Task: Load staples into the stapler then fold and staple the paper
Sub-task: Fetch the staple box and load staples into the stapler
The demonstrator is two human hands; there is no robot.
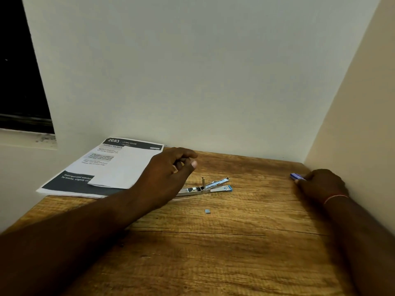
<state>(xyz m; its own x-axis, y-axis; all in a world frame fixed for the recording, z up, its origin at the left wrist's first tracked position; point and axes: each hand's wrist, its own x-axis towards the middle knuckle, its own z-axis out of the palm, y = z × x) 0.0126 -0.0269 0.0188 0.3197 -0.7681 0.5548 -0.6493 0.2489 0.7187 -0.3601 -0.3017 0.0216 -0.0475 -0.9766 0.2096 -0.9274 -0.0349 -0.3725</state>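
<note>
The stapler [205,186] lies opened out flat on the middle of the wooden table [213,257], its metal magazine arm raised a little above the blue-tipped base. The left hand [166,171] hovers over the stapler's left end with its fingers loosely curled; I cannot tell whether it pinches anything. At the far right, against the wall, the right hand [320,182] grips a small blue box [295,176], probably the staples' box, which pokes out to the left of the fingers. A short block of staples [207,211] sits just near of the stapler, apart from it. That block looks light, stiff and brittle, so it is best pinched by its long sides. The folded white paper [121,165] rests on a printed sheet [70,182] at far left; it is thin and limp, best lifted by an edge.
</note>
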